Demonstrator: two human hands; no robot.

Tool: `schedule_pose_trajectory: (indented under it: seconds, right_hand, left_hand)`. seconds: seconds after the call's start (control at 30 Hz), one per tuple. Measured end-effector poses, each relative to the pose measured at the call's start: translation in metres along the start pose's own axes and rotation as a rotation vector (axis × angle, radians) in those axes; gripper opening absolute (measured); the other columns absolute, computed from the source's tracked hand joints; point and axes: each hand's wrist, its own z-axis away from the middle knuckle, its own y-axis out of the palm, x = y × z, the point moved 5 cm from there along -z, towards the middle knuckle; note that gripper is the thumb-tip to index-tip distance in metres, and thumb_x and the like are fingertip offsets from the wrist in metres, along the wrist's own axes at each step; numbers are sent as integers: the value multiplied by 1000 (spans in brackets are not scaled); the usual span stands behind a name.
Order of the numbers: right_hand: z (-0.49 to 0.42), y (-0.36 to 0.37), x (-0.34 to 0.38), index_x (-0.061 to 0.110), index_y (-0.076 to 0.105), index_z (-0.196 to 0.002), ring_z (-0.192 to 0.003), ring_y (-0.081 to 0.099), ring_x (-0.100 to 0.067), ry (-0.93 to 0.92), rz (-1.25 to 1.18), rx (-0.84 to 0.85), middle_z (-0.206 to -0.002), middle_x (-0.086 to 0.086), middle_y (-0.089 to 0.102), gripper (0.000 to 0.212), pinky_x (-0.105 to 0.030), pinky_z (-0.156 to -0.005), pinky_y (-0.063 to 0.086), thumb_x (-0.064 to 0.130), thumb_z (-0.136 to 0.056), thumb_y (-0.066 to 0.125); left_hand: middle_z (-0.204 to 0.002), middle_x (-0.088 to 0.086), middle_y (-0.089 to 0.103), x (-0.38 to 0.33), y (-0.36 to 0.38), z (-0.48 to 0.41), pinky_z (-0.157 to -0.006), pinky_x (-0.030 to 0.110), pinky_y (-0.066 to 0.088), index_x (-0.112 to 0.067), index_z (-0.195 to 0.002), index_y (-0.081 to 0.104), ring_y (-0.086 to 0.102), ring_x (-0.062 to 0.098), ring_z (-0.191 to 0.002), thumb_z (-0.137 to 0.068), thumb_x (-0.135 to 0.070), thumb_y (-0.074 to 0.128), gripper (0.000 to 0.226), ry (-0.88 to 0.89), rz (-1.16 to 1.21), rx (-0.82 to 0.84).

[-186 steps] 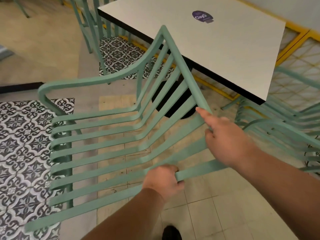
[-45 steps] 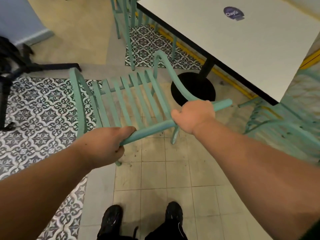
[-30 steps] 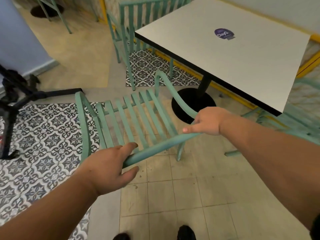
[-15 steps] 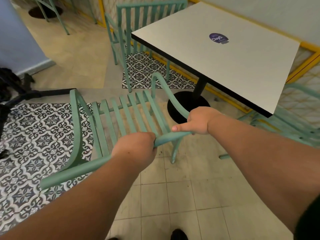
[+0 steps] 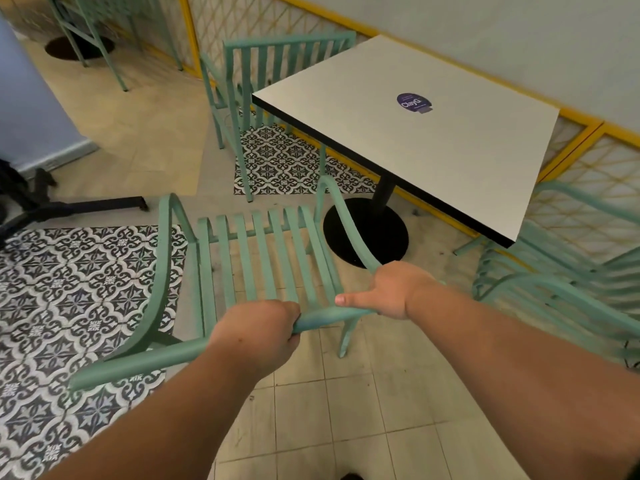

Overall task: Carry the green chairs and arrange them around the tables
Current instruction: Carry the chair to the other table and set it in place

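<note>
A green slatted metal chair (image 5: 263,258) stands on the floor in front of me, its seat facing a white square table (image 5: 433,140). My left hand (image 5: 256,336) grips the top rail of the chair's back near its middle. My right hand (image 5: 388,292) holds the rail's right end where the armrest joins, thumb stretched along the rail. A second green chair (image 5: 273,84) stands at the table's far left side. At the right, a stack of green chairs (image 5: 568,282) sits beside the table.
The table stands on a black round base (image 5: 367,233). Yellow-framed lattice panels (image 5: 588,174) line the wall behind it. A black stand's legs (image 5: 69,206) lie on the floor at left. Legs of another green piece of furniture (image 5: 90,39) stand far back left.
Over the last second my left hand slid right along the back rail and closed round it. The chair has gone from lifted and tilted to standing upright before the table.
</note>
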Motion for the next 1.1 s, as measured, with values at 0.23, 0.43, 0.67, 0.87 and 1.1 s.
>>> schedule_pose_trajectory:
  seconds: [0.23, 0.43, 0.67, 0.87, 1.1]
  right_hand:
    - [18, 16, 1, 16, 60, -62, -71, 61, -19, 56, -42, 12, -71, -5, 63, 97, -34, -61, 44, 106, -59, 25]
    - [23, 20, 4, 19, 54, -59, -64, 57, -18, 63, -62, 6, -65, -1, 57, 94, -33, -57, 40, 107, -57, 20]
    - [12, 20, 5, 29, 49, -62, -70, 56, -16, -10, -130, 107, -71, 2, 56, 81, -35, -64, 42, 105, -57, 21]
    - [0, 25, -1, 26, 70, -101, -90, 60, -16, -32, -187, 217, -95, 3, 63, 124, -36, -78, 45, 114, -32, 16]
    - [2, 21, -4, 27, 45, -155, -147, 38, -22, -55, -271, 226, -162, 1, 40, 109, -42, -121, 29, 97, -72, 39]
  left_hand:
    - [-77, -8, 60, 7, 7, 1, -67, 34, 56, -36, -91, 50, 60, 13, -70, -98, -43, 49, 10, 81, -40, 40]
    - [-76, -9, 61, 10, 8, -2, -72, 37, 60, -37, -92, 54, 60, 11, -68, -96, -45, 49, 11, 105, -39, 37]
    - [-80, -11, 62, 12, -5, 8, -77, 38, 56, -38, -102, 61, 60, 10, -79, -89, -81, 30, 55, 13, 123, -85]
    - [-122, -2, 68, 79, -16, 27, -110, 58, 36, -37, -127, 59, 56, 25, -122, -84, -87, 19, 77, -375, 17, -120]
    - [-69, -7, 66, 90, -3, 21, -69, 35, 54, -33, -82, 67, 62, 11, -68, -82, -89, 21, 73, -367, 40, -21]
